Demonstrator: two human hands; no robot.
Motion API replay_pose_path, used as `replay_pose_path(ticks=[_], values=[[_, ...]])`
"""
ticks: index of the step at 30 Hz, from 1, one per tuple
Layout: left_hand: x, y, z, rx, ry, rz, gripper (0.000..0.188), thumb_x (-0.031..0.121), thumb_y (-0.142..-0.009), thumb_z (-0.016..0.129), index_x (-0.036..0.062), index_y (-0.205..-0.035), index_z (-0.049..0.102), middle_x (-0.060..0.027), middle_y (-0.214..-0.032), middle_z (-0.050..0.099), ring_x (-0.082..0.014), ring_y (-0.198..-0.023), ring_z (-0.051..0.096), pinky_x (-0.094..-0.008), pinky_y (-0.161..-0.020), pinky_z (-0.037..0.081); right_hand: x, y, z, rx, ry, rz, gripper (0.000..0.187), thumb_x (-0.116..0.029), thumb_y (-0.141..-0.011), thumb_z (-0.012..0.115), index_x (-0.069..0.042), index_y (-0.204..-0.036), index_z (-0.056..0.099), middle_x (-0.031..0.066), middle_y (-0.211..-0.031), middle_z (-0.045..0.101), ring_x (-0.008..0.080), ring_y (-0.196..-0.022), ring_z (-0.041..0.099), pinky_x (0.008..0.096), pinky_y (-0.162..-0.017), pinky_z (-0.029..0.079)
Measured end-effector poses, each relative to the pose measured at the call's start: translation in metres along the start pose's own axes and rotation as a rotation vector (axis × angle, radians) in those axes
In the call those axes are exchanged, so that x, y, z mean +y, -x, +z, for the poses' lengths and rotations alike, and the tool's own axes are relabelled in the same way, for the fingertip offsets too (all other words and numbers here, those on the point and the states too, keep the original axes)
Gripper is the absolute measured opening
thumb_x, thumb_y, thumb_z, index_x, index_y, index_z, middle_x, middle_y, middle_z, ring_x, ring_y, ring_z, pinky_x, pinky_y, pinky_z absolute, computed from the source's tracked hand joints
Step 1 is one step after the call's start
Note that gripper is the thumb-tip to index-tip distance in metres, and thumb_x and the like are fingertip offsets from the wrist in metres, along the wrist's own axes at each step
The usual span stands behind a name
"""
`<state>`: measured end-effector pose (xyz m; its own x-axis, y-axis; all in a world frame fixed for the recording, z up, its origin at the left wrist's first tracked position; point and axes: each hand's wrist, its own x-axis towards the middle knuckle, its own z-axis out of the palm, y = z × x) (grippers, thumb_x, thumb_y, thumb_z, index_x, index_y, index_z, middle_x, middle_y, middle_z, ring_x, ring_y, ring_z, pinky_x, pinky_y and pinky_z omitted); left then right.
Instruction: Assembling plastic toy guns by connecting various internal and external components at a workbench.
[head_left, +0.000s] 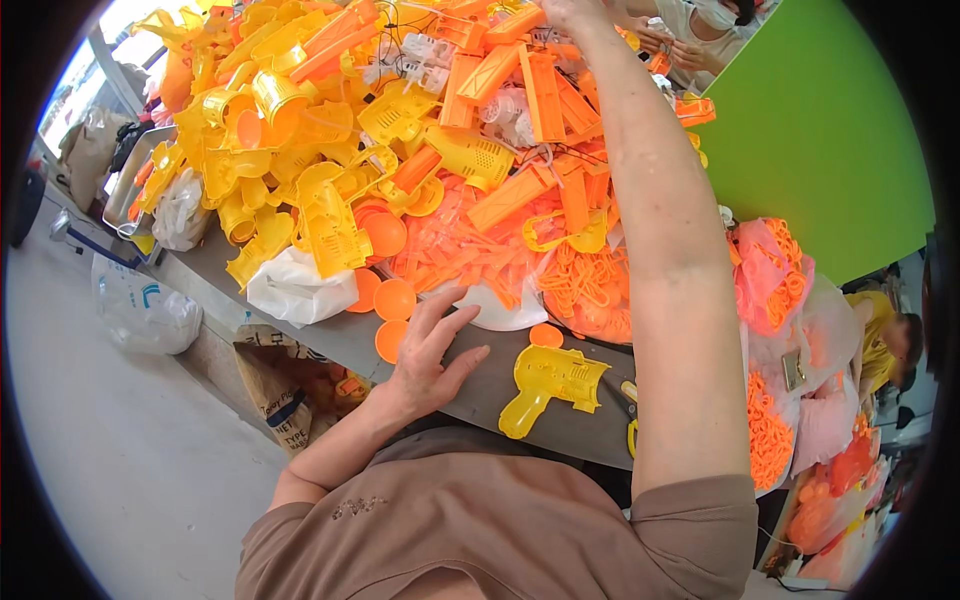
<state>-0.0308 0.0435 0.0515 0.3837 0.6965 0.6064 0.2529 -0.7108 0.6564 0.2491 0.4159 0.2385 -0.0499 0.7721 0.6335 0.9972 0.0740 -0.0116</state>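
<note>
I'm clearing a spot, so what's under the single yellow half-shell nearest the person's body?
The yellow half-shell lies on the grey tabletop, visible around its edges; anything beneath its body is covered.

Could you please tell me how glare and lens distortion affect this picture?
In the head view, the upper-left background is washed out to near white; in the same head view, the right edge of the green panel bows outward, while the left hand looks fairly clear.
</note>
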Motion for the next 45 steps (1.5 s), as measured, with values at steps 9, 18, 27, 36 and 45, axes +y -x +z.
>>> replay_pose_path(ticks=[9,18,27,36,45], values=[[-0.013,0.01,-0.006,0.021,-0.021,-0.064,0.048,0.009,-0.071,0.076,-0.0012,-0.114,0.057,-0.021,-0.125,0.051,-0.0362,-0.11,0.053,-0.0403,-0.089,0.046,-0.078,0.023,-0.031,-0.171,-0.224,0.321,0.056,-0.038,-0.079,0.06,-0.009,-0.127,0.053,0.0217,-0.108,0.064,0.034,-0.103,0.061,0.0425,-0.089,0.048],[-0.023,0.018,-0.004,0.03,-0.028,-0.097,0.048,0.008,-0.071,0.075,-0.0013,-0.114,0.057,-0.0216,-0.125,0.051,-0.0357,-0.108,0.055,-0.0396,-0.087,0.047,-0.045,0.011,-0.005,-0.203,-0.642,0.252,0.067,-0.019,-0.068,0.073,-0.004,-0.128,0.047,0.0172,-0.084,0.067,0.0253,-0.075,0.065,0.037,-0.069,0.051],[-0.015,0.012,0.0,-0.01,0.023,-0.08,0.046,0.007,-0.073,0.074,-0.0014,-0.115,0.057,-0.0215,-0.125,0.051,-0.0352,-0.11,0.055,-0.0387,-0.088,0.048,-0.024,0.037,-0.009,-0.092,-0.652,0.102,0.016,-0.007,-0.076,0.057,-0.006,-0.091,0.064,0.0082,-0.071,0.059,0.0242,-0.07,0.062,0.0376,-0.059,0.05],[-0.015,0.008,-0.008,0.031,0.017,-0.097,0.046,0.006,-0.074,0.074,-0.0013,-0.116,0.056,-0.021,-0.124,0.052,-0.0346,-0.11,0.056,-0.0375,-0.088,0.049,-0.023,0.03,-0.107,0.101,-1.582,0.4,0.014,-0.004,-0.082,0.063,-0.005,-0.096,0.059,0.0071,-0.077,0.062,0.0183,-0.059,0.058,0.0308,-0.054,0.049],[-0.04,-0.005,-0.053,0.348,-0.247,0.068,0.033,0.0,-0.073,0.071,-0.0012,-0.105,0.062,-0.0197,-0.117,0.057,-0.033,-0.102,0.057,-0.0392,-0.086,0.047,-0.03,0.051,-0.163,0.183,-1.416,0.369,0.016,0.001,-0.078,0.059,-0.002,-0.094,0.057,0.0099,-0.074,0.062,0.0202,-0.062,0.06,0.0324,-0.058,0.053]])
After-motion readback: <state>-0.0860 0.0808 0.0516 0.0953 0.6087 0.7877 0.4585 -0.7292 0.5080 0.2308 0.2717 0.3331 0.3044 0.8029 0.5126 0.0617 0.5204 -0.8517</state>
